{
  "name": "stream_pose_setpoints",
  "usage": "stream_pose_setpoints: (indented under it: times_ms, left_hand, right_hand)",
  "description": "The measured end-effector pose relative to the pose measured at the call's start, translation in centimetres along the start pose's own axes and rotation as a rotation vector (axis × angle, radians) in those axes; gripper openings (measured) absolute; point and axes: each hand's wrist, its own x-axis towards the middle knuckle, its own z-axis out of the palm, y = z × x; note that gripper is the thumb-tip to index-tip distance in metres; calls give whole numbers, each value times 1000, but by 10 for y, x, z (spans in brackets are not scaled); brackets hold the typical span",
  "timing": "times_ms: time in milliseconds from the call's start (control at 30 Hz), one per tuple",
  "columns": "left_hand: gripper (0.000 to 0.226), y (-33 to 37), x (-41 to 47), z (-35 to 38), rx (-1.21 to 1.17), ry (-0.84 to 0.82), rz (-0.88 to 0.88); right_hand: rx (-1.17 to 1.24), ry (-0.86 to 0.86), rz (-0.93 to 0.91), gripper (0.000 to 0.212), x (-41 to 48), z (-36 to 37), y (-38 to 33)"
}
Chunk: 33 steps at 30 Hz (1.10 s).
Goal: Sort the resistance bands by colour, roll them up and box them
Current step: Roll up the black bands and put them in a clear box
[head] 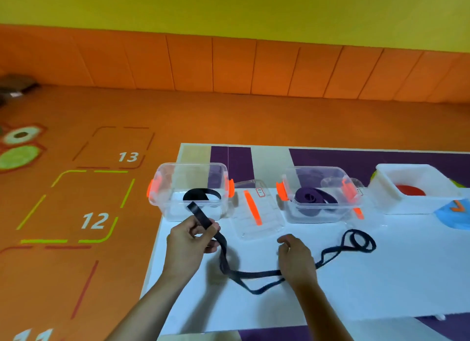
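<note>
Black band [254, 274]: left hand [189, 241] pinches its end; right hand [296, 258] curls over it, grip unclear. Roll tight, edges aligned, drawing slack from three o'clock.

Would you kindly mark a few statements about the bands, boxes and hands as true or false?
1. The left hand grips one end of the loose black band. True.
2. The purple band lies in the white box. False: it lies in the middle clear box; the white box holds a red band.
3. A rolled black band lies in the left clear box. True.
4. Both clear boxes are lidded. False: both stand open, and a lid lies between them.
</note>
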Motion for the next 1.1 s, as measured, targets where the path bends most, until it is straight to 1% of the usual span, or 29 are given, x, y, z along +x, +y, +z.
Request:
stream_pose_setpoints:
  times_ms: [33,67,100,167,200,233,333,433,500,567,633,667,700,767,833,867,933,1000,1100]
  left_hand:
    - [4,2,-2,-1,3,-18,-2]
    - [4,5,-3,-2,2,-35,-2]
    - [5,8,-5,-4,3,-56,2]
    - [7,12,-9,-6,46,-96,34]
    - [9,14,-10,-7,85,-105,66]
    - [11,15,-11,-9,122,-100,100]
    - [14,18,-12,-16,136,-65,136]
    - [9,24,-19,-19,42,-97,69]
    - [21,32,-23,-21,-11,-102,45]
    - [37,39,-23,-29,-44,-115,74]
    - [42,47,-20,-44,14,-159,120]
    - [40,50,-18,-51,69,-176,132]
    - [38,52,-17,-55,116,-181,139]
    - [29,54,-17,-57,160,-180,150]
    - [20,56,-22,-52,166,-198,173]
    - [18,56,-24,-49,150,-204,187]
    - [17,53,-25,-47,116,-188,197]
    - [21,49,-22,-50,108,-156,189]
    - [23,45,-18,-56,121,-105,204]
  right_hand:
    - [88,-6,-103,28,-7,4,-17]
    - [192,-49,-193,24,-13,7,-36]
    - [290,-131,-257,23,-19,10,-54]
    - [452,-340,-314,25,-33,13,-83]
    - [502,-411,-335,29,-38,14,-93]
    - [536,-443,-354,34,-42,17,-99]
    - [580,-419,-356,42,-50,27,-104]
    - [560,-323,-415,44,-53,37,-104]
    - [459,-213,-469,51,-50,40,-105]
    - [302,-89,-510,59,-46,37,-106]
    - [276,-33,-502,58,-44,32,-106]
    - [288,-48,-492,56,-44,29,-106]
    - [314,-100,-482,54,-46,26,-107]
    - [445,-317,-476,48,-53,18,-113]
    - [579,-537,-502,31,-61,9,-124]
    - [601,-595,-513,23,-62,5,-129]
    - [606,-618,-514,17,-62,-1,-135]
    - [587,-601,-510,15,-57,-4,-134]
    - [493,-580,-523,14,-51,-7,-128]
